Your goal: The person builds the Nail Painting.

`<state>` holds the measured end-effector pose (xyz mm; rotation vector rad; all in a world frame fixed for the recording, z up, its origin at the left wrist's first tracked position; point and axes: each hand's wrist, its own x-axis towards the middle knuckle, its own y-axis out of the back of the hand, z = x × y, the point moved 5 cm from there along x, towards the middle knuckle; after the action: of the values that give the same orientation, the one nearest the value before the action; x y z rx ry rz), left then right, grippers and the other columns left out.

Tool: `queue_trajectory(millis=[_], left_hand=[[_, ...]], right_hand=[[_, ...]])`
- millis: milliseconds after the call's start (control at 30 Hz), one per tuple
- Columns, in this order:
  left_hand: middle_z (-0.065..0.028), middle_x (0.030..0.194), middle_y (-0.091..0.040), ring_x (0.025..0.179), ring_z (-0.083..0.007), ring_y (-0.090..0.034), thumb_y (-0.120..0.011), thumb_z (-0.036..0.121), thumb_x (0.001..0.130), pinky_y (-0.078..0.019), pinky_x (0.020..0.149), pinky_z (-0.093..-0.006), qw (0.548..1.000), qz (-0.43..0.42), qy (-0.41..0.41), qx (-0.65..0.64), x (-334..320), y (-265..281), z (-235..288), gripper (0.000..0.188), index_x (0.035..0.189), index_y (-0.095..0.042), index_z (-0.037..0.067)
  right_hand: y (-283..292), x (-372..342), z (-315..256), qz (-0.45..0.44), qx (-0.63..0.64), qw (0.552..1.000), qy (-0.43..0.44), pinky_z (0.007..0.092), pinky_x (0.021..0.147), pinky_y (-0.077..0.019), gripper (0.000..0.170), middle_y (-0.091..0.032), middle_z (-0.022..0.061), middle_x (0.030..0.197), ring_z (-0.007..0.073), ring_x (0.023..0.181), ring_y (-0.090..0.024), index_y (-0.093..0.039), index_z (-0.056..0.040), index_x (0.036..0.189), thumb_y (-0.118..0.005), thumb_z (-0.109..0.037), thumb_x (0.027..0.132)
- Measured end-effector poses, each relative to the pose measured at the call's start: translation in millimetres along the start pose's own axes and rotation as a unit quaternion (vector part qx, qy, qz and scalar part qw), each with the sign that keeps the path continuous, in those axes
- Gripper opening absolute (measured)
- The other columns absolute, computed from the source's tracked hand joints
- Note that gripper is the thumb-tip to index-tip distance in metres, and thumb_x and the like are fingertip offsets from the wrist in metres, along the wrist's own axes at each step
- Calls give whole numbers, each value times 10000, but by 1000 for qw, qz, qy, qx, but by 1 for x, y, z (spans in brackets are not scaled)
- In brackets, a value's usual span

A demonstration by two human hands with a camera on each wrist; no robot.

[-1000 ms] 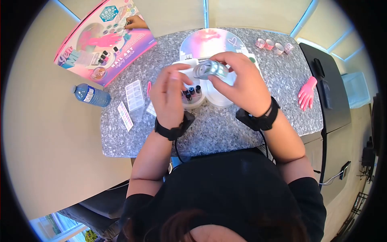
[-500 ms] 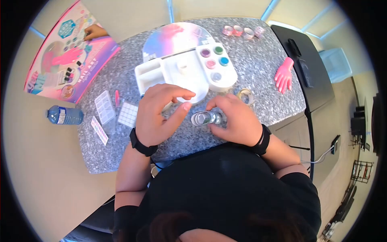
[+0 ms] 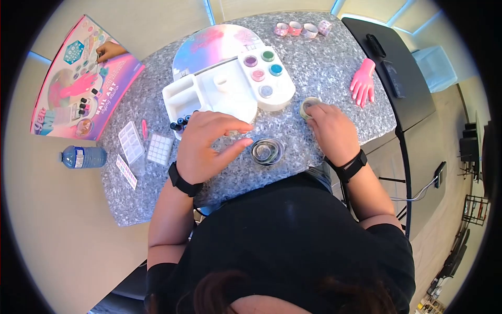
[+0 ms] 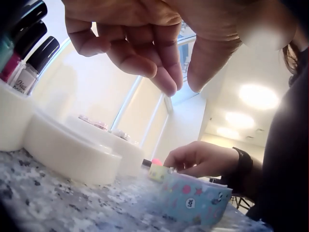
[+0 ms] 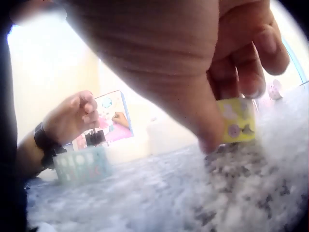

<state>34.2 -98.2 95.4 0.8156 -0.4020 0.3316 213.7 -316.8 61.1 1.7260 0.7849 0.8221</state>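
The right hand's fingers pinch the yellow roll, right of centre in the head frame. The left hand, left of centre, is empty, thumb and fingers apart. Between the hands, the blue roll rests on the desk. Above centre sits the white tray; the pink model hand lies at upper right, the box stands at upper left.

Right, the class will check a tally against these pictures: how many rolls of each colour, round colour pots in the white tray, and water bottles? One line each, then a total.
Pinkish patterned rolls: 4
Blue roll: 1
Yellow roll, at the right hand: 1
Round colour pots: 5
Water bottle: 1
Total: 12
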Motion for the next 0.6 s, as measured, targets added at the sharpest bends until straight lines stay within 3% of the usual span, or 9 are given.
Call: queue_trajectory(millis=[67,133,167,233,367,600], left_hand=[[0,1086,-796,911,-202,-707,-890,208,848,-463,835,-362,1000,-14,-1,5,0,-2,2,273,1107,-810,176],[-45,1278,-759,963,-211,-666,-905,193,815,-482,914,-362,997,-23,-60,45,3,-2,14,414,1210,-794,136],[-45,1278,-759,963,-211,-666,-905,193,815,-482,914,-362,997,-24,-57,47,5,-1,17,414,1210,-794,136],[-62,1396,-701,1018,-233,-666,-905,239,808,-486,937,-386,994,-68,-80,7,4,-4,27,483,1267,-776,164],[-53,1364,-687,1053,-245,-672,-911,267,798,-484,958,-411,995,-77,-34,49,0,-7,23,365,1116,-761,167],[-5,1269,-690,1117,-249,-667,-892,208,793,-479,965,-425,988,-134,-39,71,-8,-7,9,251,1007,-761,193]], right_hand=[[-1,3,-7,7,-6,1000,10,457,900,-565,240,-701,139,1125,365,1086,-672,-721,-90,1163,-756,-128,929],[9,7,-33,12,48,991,128,443,893,-559,181,-693,110,1116,347,1048,-670,-746,-115,1096,-756,-113,916],[14,10,-40,11,52,990,130,443,893,-559,181,-693,110,1116,347,1048,-670,-746,-115,1096,-756,-113,916],[25,10,-68,14,147,948,281,424,876,-549,157,-674,70,1088,317,1010,-657,-759,-130,1047,-765,-109,891],[28,19,-81,33,168,934,313,400,889,-519,91,-606,13,985,260,1025,-617,-748,-170,912,-797,-183,837],[32,9,-70,-6,132,942,308,417,913,-511,129,-606,13,1005,275,1050,-616,-748,-176,917,-819,-262,852]])
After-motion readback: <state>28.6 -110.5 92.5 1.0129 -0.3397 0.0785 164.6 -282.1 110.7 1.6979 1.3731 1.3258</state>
